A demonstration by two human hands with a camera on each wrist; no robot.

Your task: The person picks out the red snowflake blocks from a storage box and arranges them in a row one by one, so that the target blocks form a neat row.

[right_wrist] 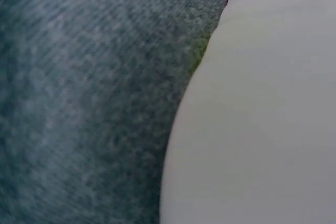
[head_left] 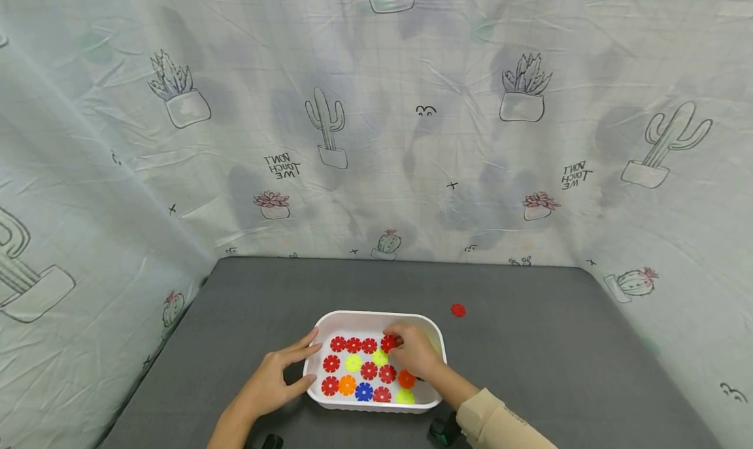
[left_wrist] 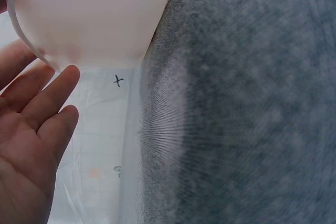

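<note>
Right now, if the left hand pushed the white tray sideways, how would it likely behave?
The tray looks like thin plastic, so it is probably light and would slide on the grey mat rather than tip, being low and wide. The flat discs inside lie loose and may shift. The left hand braces its side, likely to stop that.

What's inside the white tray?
The white tray holds flat flower-shaped pieces: mostly red, plus yellow, orange and one blue. The right hand covers part of the tray, so pieces under it can't be seen.
</note>
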